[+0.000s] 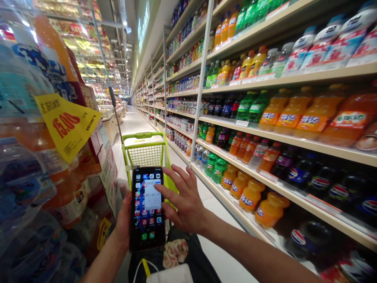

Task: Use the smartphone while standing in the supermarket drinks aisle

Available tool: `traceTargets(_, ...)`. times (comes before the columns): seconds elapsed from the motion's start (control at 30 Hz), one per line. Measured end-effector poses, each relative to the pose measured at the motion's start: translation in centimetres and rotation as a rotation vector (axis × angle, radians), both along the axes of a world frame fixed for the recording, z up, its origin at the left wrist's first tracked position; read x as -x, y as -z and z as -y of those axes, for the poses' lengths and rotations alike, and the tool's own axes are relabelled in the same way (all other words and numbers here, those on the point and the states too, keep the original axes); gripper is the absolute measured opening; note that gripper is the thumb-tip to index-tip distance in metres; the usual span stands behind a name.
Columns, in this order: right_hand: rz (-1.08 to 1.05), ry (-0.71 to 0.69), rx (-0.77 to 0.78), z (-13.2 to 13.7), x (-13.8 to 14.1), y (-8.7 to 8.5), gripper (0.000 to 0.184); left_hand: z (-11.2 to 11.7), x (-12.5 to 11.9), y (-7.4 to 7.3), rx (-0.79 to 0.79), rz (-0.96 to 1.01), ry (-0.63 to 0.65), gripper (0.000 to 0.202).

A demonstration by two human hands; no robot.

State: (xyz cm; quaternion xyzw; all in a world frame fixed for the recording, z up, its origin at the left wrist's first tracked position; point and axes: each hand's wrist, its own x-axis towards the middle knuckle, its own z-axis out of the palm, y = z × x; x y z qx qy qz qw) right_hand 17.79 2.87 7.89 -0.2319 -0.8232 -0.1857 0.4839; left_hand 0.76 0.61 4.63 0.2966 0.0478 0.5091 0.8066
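A black smartphone [147, 232] is held upright in front of me, its lit screen showing app icons and a small pale timer window. My left hand [123, 214] grips the phone along its left edge. Over the right side of the screen, my right hand [184, 198] has its fingers spread, with the index fingertip at the timer window; whether it touches the glass I cannot tell. Just beyond the phone stands a lime-green shopping cart [144, 135]. Below the phone, a white object with a cable [173, 275] and a patterned scrunchie-like cloth [176, 252] show near my body.
Shelves [253, 135] of soda bottles run along the right side. On the left, stacked drink bottles [59, 157] and cartons [101, 177] stand close, with a yellow price sign [69, 124]. The pale tiled aisle floor [131, 118] stretches ahead between them.
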Motion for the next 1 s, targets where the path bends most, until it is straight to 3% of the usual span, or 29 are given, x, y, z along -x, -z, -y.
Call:
traceTargets(0.43,0.011,0.081,0.027,-0.38,0.48,-0.73,0.035,0.35,-0.35,-0.57,-0.079,0.022,0.083,0.044)
traceTargets(1.0,0.061,0.098,0.066,-0.29,0.45,-0.74,0.032,0.17,-0.19,-0.24,-0.033,0.013,0.030,0.043)
